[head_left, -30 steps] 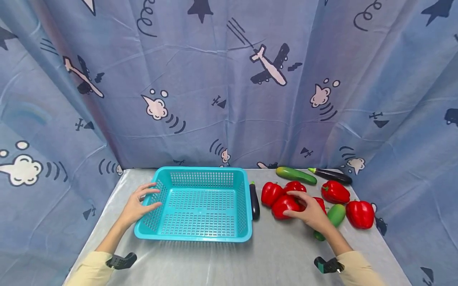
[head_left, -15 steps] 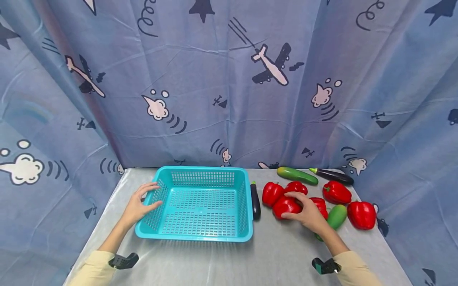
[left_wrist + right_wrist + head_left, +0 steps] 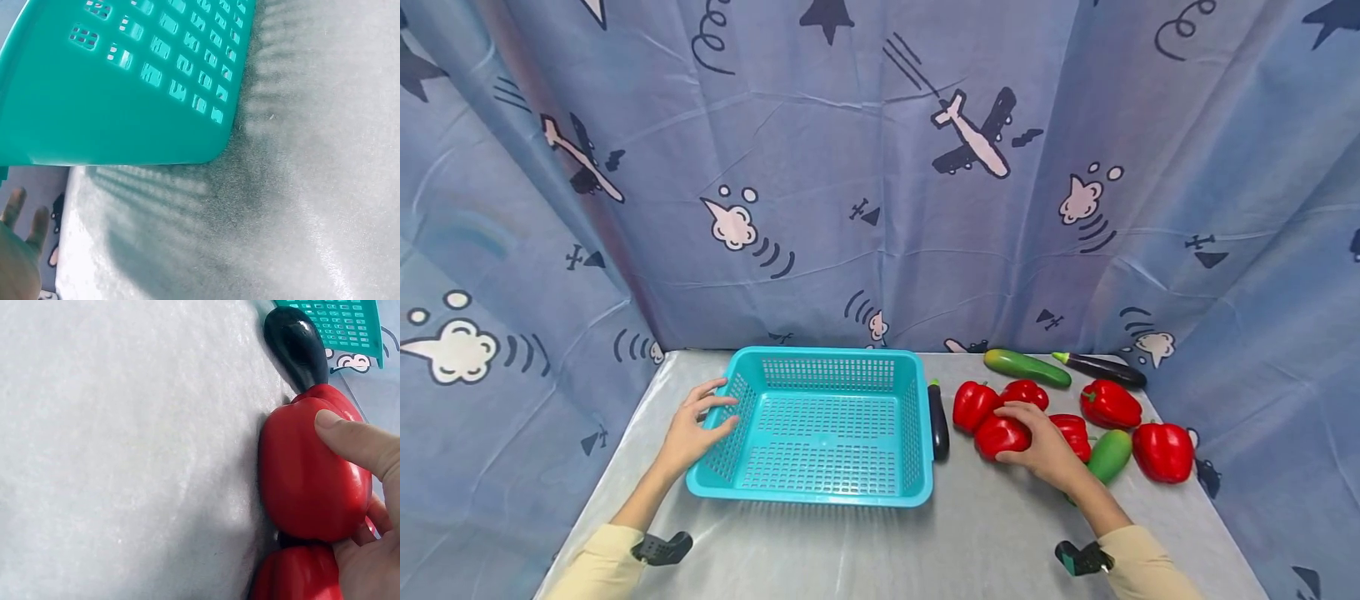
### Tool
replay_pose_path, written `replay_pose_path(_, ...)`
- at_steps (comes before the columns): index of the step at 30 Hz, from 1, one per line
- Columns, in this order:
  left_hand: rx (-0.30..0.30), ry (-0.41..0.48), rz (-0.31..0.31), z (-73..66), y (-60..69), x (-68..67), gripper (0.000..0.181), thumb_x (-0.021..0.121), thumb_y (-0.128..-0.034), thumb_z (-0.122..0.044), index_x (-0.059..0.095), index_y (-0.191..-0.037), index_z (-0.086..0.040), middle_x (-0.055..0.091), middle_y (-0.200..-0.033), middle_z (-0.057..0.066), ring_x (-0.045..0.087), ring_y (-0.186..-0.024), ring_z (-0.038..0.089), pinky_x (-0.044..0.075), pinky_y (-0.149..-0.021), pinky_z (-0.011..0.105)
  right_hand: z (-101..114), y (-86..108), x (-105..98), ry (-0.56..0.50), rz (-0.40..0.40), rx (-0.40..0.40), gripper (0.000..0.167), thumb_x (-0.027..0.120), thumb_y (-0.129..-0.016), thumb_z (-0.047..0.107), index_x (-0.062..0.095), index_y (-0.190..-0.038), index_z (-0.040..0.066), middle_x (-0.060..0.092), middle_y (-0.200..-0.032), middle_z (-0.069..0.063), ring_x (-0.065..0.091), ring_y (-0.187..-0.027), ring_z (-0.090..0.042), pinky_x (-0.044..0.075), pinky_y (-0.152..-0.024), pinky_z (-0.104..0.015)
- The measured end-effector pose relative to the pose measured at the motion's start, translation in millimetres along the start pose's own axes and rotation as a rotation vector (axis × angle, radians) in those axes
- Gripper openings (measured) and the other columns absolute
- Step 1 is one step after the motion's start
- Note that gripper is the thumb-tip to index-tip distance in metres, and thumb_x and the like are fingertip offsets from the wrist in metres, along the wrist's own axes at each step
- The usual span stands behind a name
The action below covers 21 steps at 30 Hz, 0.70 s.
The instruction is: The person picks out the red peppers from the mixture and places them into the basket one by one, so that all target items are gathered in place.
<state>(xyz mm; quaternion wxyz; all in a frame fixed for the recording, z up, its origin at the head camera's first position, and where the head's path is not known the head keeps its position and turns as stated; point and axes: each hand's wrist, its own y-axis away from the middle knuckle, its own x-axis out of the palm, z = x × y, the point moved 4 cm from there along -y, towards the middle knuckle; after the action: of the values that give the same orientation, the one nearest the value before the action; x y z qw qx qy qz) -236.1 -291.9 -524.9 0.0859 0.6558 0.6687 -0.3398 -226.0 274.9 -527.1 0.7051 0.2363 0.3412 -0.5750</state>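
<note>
My right hand point(image 3: 1041, 442) holds a red bell pepper point(image 3: 1000, 435) on the table, fingers over its top and thumb at its near side. In the right wrist view, the thumb lies on the skin of that bell pepper point(image 3: 312, 469). Other red bell peppers point(image 3: 974, 405) crowd around it. At the left end of a turquoise plastic basket point(image 3: 811, 500), my left hand point(image 3: 691, 429) hovers by the rim with fingers parted. Two of its fingers point(image 3: 37, 228) look extended in the left wrist view; whether they touch the basket cannot be told.
A dark eggplant point(image 3: 937, 421) lies along the basket's right side. Farther right are a cucumber point(image 3: 1027, 367), another eggplant point(image 3: 1105, 369), a green mango-like piece point(image 3: 1109, 454) and a bell pepper point(image 3: 1162, 452). A patterned blue curtain point(image 3: 820, 208) rises behind the grey table point(image 3: 850, 550).
The right thumb has come in closer against the bell pepper. The left hand has stayed by the basket's left rim. The whole view has shifted slightly to the right.
</note>
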Motion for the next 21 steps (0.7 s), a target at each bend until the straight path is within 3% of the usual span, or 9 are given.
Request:
replay_pose_path(7,-0.030,0.047,-0.017,1.2,1.0,-0.6,0.022,0.080,-0.0872,-0.003,0.075,-0.109,-0.001,0.047,-0.147,0.017,0.042,-0.133,0.044,0.042,-0.090,0.066,1.7,-1.5,1.7,0.066,0.029,-0.040,0.076,0.093,-0.070,0.006,0.059,-0.138,0.008,0.045,-0.142,-0.023,0.039,-0.129,-0.050,0.046,-0.088,-0.069)
replay_pose_path(14,-0.029,0.088,-0.020,0.6,2.4,0.0,0.021,0.080,-0.0874,-0.002,0.075,-0.107,-0.002,0.047,-0.149,0.016,0.041,-0.135,0.043,0.042,-0.090,0.065,1.7,-1.9,1.4,0.092,0.010,-0.063,0.074,0.093,-0.070,0.006,0.062,-0.136,0.008,0.047,-0.140,-0.021,0.041,-0.127,-0.049,0.046,-0.088,-0.069)
replay_pose_path(21,-0.018,0.066,-0.018,1.7,3.1,0.5,0.018,0.077,-0.0895,0.000,0.074,-0.108,-0.002,0.046,-0.150,0.015,0.040,-0.136,0.043,0.042,-0.090,0.067,0.8,-0.8,-0.4,0.077,0.001,-0.072,0.073,0.095,-0.069,0.008,0.063,-0.135,0.009,0.050,-0.137,-0.018,0.044,-0.126,-0.046,0.048,-0.088,-0.066)
